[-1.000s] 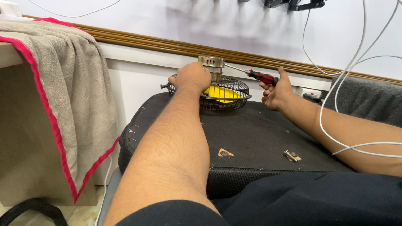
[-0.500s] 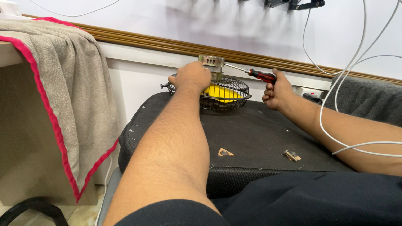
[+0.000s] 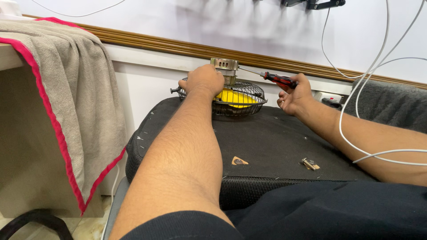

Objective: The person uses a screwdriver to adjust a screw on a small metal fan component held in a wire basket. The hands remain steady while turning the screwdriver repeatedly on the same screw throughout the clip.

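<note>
Here I see a small fan (image 3: 235, 98), its black wire cage lying flat with yellow blades inside and a metal motor (image 3: 224, 66) standing up from its middle, at the far edge of a black padded surface (image 3: 267, 142), close to the white wall. My left hand (image 3: 202, 80) rests on top of the cage, just left of the motor, fingers curled down and gripping it. My right hand (image 3: 293, 95) sits to the right of the fan, clenched around a red-and-black screwdriver (image 3: 278, 80) whose thin shaft reaches left and meets the motor's side. Nearer me, two small bits of hardware (image 3: 308, 163) lie on the surface. A grey towel (image 3: 66, 89) with red trim hangs at left, and white cables (image 3: 356, 111) dangle at right.
</note>
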